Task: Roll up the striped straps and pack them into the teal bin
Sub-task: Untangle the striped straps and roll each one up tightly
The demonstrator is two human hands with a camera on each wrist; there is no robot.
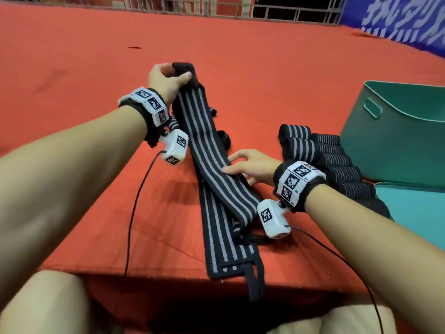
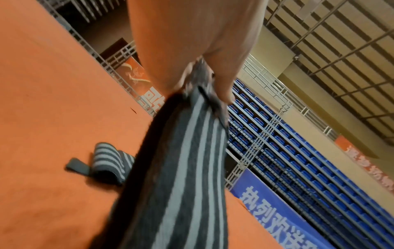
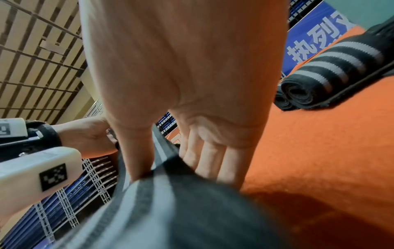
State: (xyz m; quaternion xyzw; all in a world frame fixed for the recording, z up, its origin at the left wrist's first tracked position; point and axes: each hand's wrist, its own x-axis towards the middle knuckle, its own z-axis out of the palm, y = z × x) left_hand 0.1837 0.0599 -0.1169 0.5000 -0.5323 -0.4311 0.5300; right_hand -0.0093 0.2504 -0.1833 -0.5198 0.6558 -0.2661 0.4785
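Note:
My left hand (image 1: 177, 73) grips the far end of a black strap with grey stripes (image 1: 212, 169) and holds that end raised above the red mat; the same strap (image 2: 181, 168) runs down from the left hand (image 2: 202, 80) in the left wrist view. My right hand (image 1: 231, 163) pinches the strap's right edge at mid-length, thumb on top and fingers beneath, as the right hand (image 3: 177, 160) shows on the strap (image 3: 149, 202). A second striped strap (image 1: 226, 251) lies flat under it. Several rolled straps (image 1: 320, 150) sit in a row beside the teal bin (image 1: 395, 141).
A teal lid (image 1: 414, 208) lies in front of the bin. Small rolled straps (image 1: 224, 138) rest on the mat beyond the held strap, one rolled strap (image 2: 108, 161) left of it. The mat's front edge (image 1: 168, 276) drops off near my knees. Railings and a blue banner (image 1: 404, 18) stand behind.

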